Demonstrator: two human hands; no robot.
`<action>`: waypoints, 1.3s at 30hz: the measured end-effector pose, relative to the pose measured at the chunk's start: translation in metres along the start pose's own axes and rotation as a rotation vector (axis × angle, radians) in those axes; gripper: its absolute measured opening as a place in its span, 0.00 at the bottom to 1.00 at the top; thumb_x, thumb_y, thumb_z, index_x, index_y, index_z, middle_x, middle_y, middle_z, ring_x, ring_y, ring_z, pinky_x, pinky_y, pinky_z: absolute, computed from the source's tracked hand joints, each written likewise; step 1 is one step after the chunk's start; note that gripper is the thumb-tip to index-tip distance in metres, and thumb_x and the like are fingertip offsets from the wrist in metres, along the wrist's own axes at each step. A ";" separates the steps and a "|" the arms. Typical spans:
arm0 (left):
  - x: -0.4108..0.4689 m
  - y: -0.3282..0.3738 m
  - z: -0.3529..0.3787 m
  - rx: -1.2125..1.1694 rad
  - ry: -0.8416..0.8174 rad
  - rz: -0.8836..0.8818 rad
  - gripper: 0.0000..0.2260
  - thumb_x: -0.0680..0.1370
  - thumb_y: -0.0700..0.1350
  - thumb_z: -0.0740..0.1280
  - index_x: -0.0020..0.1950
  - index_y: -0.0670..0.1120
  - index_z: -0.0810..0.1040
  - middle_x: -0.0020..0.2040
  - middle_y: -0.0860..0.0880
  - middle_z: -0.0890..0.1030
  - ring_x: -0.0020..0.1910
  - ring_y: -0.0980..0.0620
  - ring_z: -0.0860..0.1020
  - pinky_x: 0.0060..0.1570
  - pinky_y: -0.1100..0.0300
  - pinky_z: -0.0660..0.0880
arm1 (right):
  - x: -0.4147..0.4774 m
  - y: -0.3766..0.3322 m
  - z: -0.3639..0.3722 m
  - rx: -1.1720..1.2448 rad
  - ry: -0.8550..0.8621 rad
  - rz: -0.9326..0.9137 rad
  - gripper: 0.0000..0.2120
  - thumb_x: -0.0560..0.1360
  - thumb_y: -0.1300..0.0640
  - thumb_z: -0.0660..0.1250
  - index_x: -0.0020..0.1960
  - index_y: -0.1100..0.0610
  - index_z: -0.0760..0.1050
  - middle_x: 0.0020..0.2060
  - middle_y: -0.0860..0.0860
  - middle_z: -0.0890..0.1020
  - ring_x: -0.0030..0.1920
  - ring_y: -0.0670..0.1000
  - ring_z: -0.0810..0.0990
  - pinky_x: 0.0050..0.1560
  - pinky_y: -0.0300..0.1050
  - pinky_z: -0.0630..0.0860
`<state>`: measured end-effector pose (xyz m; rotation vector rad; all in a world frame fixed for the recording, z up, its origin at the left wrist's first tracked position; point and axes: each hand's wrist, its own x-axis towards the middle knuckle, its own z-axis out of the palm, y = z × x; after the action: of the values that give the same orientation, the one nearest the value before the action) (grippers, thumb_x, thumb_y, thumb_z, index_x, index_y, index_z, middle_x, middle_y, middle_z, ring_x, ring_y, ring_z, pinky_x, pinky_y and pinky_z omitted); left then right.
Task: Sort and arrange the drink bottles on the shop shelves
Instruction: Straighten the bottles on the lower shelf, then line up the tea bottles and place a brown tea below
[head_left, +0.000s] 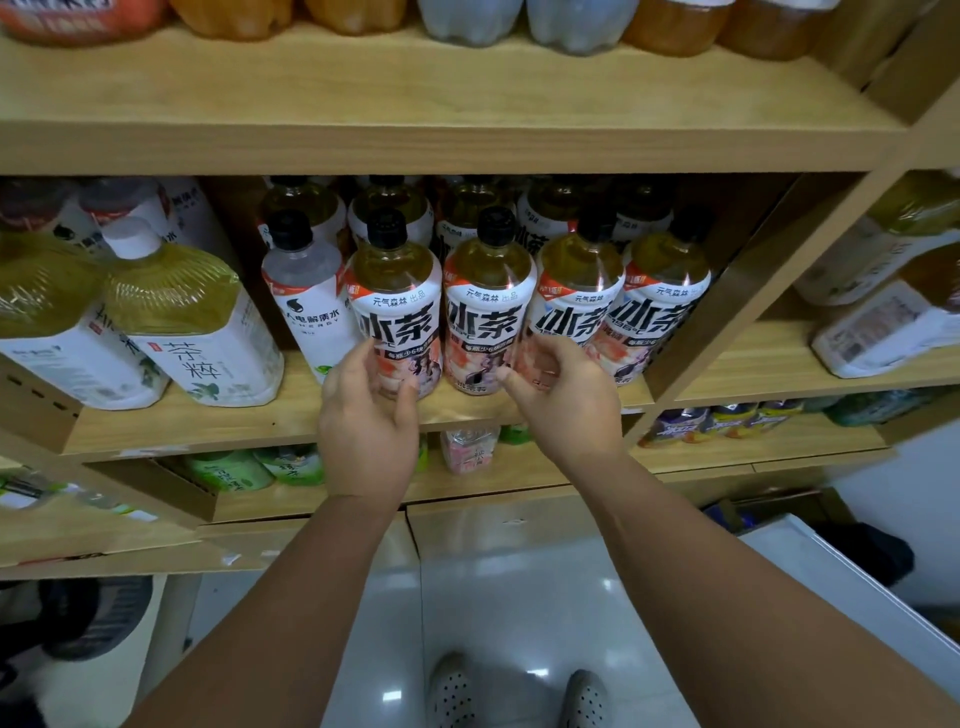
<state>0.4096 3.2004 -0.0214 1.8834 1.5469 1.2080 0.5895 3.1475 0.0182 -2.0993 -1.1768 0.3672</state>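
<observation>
Iced-tea bottles (488, 312) stand four abreast on the middle shelf (234, 421). The left hand (369, 431) curls round the base of the leftmost bottle (392, 306), at its 12 o'clock. The right hand (563, 400), fingers half-curled, sits below the third bottle (576, 306), at its 12 o'clock; I cannot tell whether it grips.

Tea bottles (488, 312) abreast on shelf (260, 421)

The person is wearing pale grey clogs (454, 691) dotted with small dark holes, and both forearms (291, 597) are showing bare.
</observation>
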 end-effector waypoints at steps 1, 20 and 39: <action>-0.003 0.007 -0.004 0.021 -0.002 0.054 0.22 0.79 0.47 0.71 0.71 0.44 0.73 0.61 0.46 0.77 0.57 0.44 0.80 0.56 0.43 0.80 | -0.002 0.005 -0.011 -0.034 -0.001 -0.032 0.28 0.73 0.41 0.74 0.69 0.53 0.76 0.57 0.47 0.84 0.57 0.49 0.82 0.57 0.50 0.81; -0.047 0.310 0.133 0.086 -0.018 0.818 0.19 0.76 0.52 0.71 0.58 0.38 0.82 0.55 0.41 0.79 0.54 0.39 0.78 0.53 0.46 0.75 | 0.044 0.176 -0.343 -0.205 0.182 -0.201 0.19 0.74 0.41 0.72 0.59 0.51 0.82 0.51 0.46 0.84 0.54 0.48 0.81 0.53 0.47 0.78; -0.038 0.589 0.273 0.085 -0.325 0.508 0.31 0.78 0.59 0.70 0.78 0.51 0.65 0.72 0.49 0.72 0.69 0.50 0.73 0.68 0.50 0.72 | 0.177 0.272 -0.572 0.278 0.397 -0.166 0.28 0.78 0.45 0.69 0.75 0.49 0.68 0.70 0.50 0.74 0.67 0.51 0.75 0.68 0.55 0.72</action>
<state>0.9697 3.0458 0.2704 2.4784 0.9930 0.9620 1.1704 2.9530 0.2583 -1.7202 -0.9897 0.0286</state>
